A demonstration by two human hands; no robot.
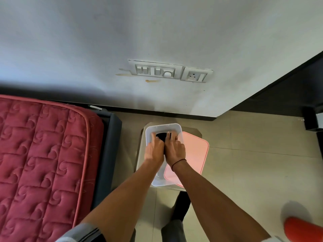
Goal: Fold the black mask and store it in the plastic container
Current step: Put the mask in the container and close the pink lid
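Note:
A clear plastic container (162, 127) stands on a small stool at the middle of the view. Inside its far end lies the black mask (161, 136), folded small. My left hand (153, 150) and my right hand (175, 148) are both down in the container, side by side, with their fingers pressed on the mask. Most of the mask is hidden under the fingers. A thin black band circles my right wrist.
A pink lid (194, 154) lies against the container's right side. A bed with a red quilted mattress (40, 154) fills the left. The wall with a switch panel (155, 69) is just behind. A dark cabinet (288, 91) stands at right, a red object (302, 230) at bottom right.

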